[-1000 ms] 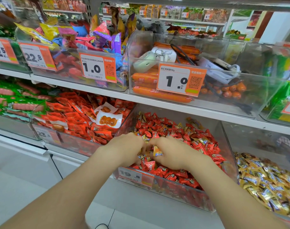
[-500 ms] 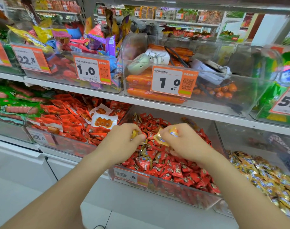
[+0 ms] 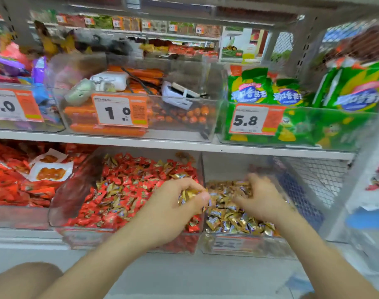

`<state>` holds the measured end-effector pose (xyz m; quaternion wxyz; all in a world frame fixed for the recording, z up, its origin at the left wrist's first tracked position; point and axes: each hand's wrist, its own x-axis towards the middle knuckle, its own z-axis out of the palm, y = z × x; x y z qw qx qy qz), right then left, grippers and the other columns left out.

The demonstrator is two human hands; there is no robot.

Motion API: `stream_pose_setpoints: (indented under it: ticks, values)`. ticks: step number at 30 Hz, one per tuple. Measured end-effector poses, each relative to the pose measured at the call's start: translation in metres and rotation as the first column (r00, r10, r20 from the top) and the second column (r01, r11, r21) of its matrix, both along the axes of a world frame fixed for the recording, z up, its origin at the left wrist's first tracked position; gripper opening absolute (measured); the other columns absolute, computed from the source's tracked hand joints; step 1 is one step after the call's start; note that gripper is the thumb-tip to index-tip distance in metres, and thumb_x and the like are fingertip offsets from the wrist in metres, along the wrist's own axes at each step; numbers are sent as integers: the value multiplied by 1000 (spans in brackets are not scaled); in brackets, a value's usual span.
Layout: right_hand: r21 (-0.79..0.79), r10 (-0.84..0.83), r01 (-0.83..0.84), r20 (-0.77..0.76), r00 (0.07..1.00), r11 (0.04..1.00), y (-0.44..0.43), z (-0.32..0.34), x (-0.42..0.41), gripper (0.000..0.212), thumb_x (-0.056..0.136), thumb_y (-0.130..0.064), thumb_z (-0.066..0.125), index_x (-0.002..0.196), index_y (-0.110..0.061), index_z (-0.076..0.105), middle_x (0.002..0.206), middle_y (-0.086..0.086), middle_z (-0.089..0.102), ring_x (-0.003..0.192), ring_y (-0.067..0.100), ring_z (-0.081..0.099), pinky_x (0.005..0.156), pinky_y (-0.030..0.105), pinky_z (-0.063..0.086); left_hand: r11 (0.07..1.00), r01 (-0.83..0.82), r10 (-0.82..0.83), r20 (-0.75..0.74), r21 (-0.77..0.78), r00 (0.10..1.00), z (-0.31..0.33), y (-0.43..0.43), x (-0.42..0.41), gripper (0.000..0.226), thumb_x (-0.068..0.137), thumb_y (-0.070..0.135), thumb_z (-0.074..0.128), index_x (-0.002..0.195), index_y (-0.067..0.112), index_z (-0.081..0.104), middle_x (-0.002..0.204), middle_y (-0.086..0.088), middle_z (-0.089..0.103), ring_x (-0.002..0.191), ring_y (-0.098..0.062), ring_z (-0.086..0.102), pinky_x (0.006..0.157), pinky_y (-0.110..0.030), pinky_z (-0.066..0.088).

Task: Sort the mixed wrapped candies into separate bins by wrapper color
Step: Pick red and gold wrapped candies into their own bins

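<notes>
A clear bin on the lower shelf holds red-wrapped candies with several gold ones mixed in. To its right a second clear bin holds gold-wrapped candies. My left hand hovers at the divide between the two bins and grips gold-wrapped candies in curled fingers. My right hand is over the gold bin, blurred by motion, fingers spread downward above the pile; I cannot tell whether it holds anything.
The upper shelf carries clear bins with orange sausages, price tags and green snack bags. Red packets fill the bin at lower left. A wire mesh panel closes the right side.
Both hands moved right from the red bin toward the gold bin, carrying gold candies. The view swung right. My right hand has reached over the gold pile.
</notes>
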<state>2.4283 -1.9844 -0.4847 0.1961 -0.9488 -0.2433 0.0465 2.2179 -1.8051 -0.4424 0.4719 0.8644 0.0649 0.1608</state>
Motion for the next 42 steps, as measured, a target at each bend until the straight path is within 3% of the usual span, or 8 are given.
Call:
stream_pose_setpoints:
  ticks: [4, 7, 11, 17, 22, 28, 35, 42]
  values:
    - [-321, 299, -300, -51, 953, 898, -20, -20, 12, 73, 84, -73, 65, 150, -51, 42, 134, 1, 45, 134, 33, 39, 112, 44, 33, 988, 5, -8, 19, 156, 1000, -5, -47, 45, 14, 98, 44, 65, 100, 31, 70, 88, 15, 72, 81, -3, 68, 81, -24, 50]
    - [-280, 259, -254, -21, 966, 926, -33, -28, 27, 64, 92, -63, 65, 151, -49, 44, 144, 7, 46, 137, 35, 38, 112, 46, 36, 968, -77, 87, -33, 239, 996, -20, -68, 89, 19, 97, 50, 65, 101, 32, 69, 85, 11, 71, 80, -4, 64, 71, -22, 47]
    - [-239, 181, -171, 20, 983, 956, -54, -39, 51, 65, 92, -65, 58, 151, -43, 44, 143, 12, 52, 135, 37, 48, 110, 46, 43, 938, -134, 181, -122, 319, 976, -54, -73, 150, 26, 96, 49, 65, 113, 30, 62, 100, 0, 69, 105, -27, 64, 89, -41, 51]
    - [-2, 99, -99, 82, 992, 995, -75, -23, 47, 51, 96, -51, 65, 144, -36, 58, 124, 5, 65, 119, 25, 61, 103, 44, 51, 840, 273, 41, -556, 469, 830, -89, -64, 182, 88, 83, 67, 63, 155, 40, 20, 162, -11, 25, 152, -44, 22, 121, -68, 17]
    - [198, 155, -167, 74, 985, 966, -56, 2, 12, 21, 96, -28, 67, 115, -31, 78, 92, -15, 77, 85, -4, 70, 83, 19, 56, 797, 101, -54, -97, 596, 994, -48, -68, 128, 29, 100, 28, 53, 128, 24, 61, 124, -4, 58, 120, -27, 57, 102, -44, 46]
    - [341, 283, -311, 130, 950, 887, 16, 37, -67, 19, 92, -20, 65, 99, -33, 78, 81, -17, 75, 79, -1, 68, 71, 9, 47, 738, -188, 60, 215, 648, 975, -6, -10, 28, 7, 94, 36, 55, 89, 33, 58, 74, 14, 55, 75, -8, 52, 67, -31, 43]
    - [256, 484, -520, 195, 853, 815, 111, 35, -111, 22, 95, -20, 61, 108, -28, 77, 85, -12, 73, 80, 4, 65, 83, 29, 54, 654, -324, 543, -126, 684, 830, -29, 127, -16, 23, 90, 31, 51, 105, 22, 65, 103, -5, 60, 100, -32, 60, 89, -47, 53]
    - [200, 615, -640, 177, 769, 742, 203, 14, -115, 32, 95, -4, 58, 108, -26, 78, 107, -12, 76, 95, 4, 70, 95, 20, 52, 778, -189, 475, -365, 599, 800, -44, 188, -22, 40, 85, -2, 61, 124, 7, 60, 122, -9, 61, 116, -30, 61, 90, -37, 53]
